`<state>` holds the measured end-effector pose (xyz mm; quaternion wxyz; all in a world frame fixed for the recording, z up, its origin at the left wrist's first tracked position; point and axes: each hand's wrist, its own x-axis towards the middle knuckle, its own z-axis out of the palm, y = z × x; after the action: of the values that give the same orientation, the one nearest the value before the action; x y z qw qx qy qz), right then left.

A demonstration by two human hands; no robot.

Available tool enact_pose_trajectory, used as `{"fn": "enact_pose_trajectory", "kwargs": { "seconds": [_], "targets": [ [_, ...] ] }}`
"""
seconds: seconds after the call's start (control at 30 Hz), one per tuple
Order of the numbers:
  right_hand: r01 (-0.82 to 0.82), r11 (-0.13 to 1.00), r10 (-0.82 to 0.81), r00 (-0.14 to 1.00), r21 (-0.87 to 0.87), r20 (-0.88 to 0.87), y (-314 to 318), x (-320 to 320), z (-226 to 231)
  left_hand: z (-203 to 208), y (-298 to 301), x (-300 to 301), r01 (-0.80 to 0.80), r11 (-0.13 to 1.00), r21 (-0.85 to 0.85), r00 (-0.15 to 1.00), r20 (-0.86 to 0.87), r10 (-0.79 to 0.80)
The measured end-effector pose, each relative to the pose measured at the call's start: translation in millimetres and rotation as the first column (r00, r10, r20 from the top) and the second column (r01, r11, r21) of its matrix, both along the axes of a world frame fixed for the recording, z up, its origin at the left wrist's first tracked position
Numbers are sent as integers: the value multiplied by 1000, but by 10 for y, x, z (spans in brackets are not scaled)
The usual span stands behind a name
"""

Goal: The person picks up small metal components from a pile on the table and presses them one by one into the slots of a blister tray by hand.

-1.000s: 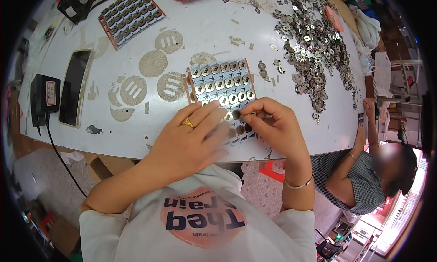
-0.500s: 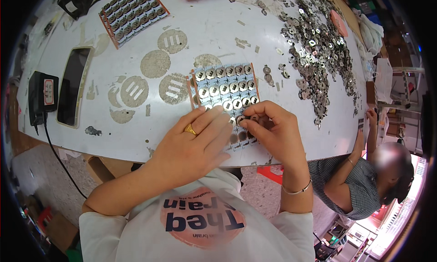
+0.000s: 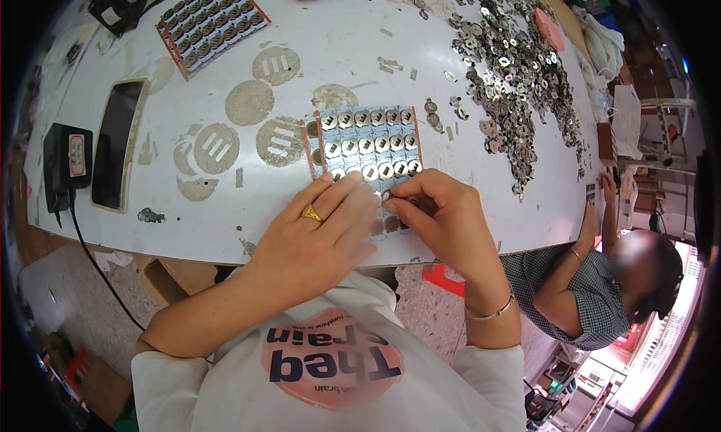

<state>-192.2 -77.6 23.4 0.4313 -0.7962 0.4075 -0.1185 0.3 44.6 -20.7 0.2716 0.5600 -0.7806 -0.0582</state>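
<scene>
Panel — one, blue with brown edges, rows of metal clips; on the tabletop, partly under and partly beyond the fingers. Left hand: fingers extended, partly blurred, over the panel's near left part; cannot tell whether they hold anything. Right hand: fingers narrow, pinching a single clip at the panel. Pile: loose clips, beyond and right of the right fingers. Phone, adapter — well left of the left fingers.
</scene>
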Motion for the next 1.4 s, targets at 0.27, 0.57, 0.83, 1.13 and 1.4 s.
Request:
{"fn": "enact_pose_trajectory", "kwargs": {
  "seconds": [0.27,0.57,0.83,1.13,1.4],
  "targets": [
    [74,941,-132,979,330,155,-75,-149,69,-26,-20,-12,-16,1000,-1,1000,-4,16],
    [131,742,-464,808,657,363,-181,-343,-76,44,-200,14,6,1000,7,1000,27,-6],
    [172,825,-389,864,538,320,-164,-288,-107,-2,-189,3,27,997,77,1000,-14,-26],
    [86,971,-129,974,221,187,-194,-158,-96,21,-194,13,42,994,104,999,8,-43],
    [106,984,-129,978,141,165,-169,-145,-101,26,-195,25,48,992,116,999,-12,-47]
  ]
}}
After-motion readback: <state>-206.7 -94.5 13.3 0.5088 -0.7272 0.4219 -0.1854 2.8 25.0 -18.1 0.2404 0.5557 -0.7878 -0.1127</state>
